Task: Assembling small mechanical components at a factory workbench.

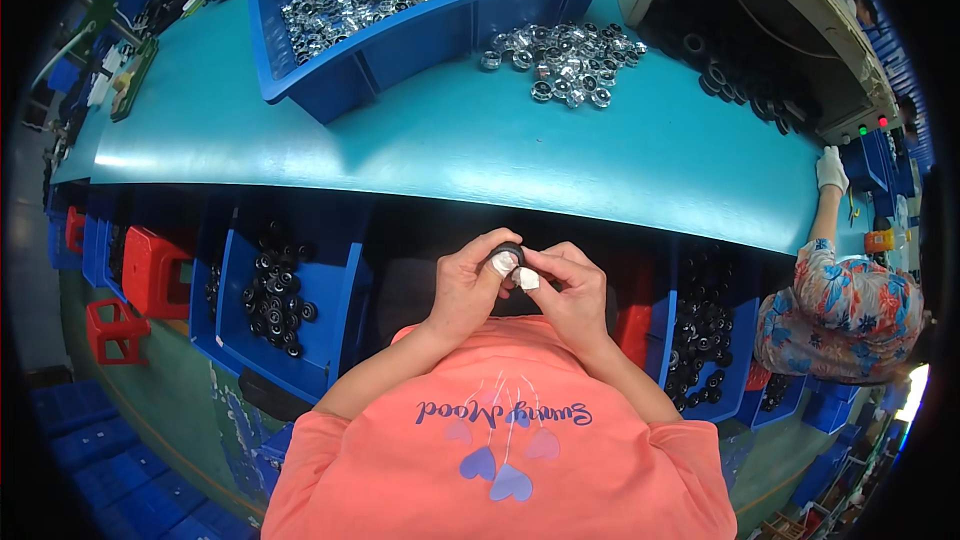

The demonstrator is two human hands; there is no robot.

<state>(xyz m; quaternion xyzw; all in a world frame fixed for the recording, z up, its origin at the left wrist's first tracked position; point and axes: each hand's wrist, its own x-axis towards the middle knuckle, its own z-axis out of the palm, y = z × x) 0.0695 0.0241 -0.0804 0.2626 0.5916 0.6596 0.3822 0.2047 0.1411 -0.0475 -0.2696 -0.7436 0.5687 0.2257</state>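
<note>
Close to my chest, both hands meet at a small black ring-shaped part [511, 248], perhaps a wheel or tyre. My left hand [466, 280] closes its fingers and thumb round the ring's left side. From the right, my right hand [577, 287] pinches its edge. White wrapping covers both thumbs. My fingers hide much of the part, so I cannot tell whether anything sits inside it. Beyond my hands, a loose pile of clear and black wheel hubs [570, 60] lies on the teal table [440, 155].
A large blue bin [420, 40] of similar hubs stands on the table. Below are blue bins of black wheels, left [232, 305] and right [747, 340]. Black rings [735, 85] lie near a machine at the back right. A co-worker's gloved hand [831, 170] reaches in there. Red stools [155, 270] stand left.
</note>
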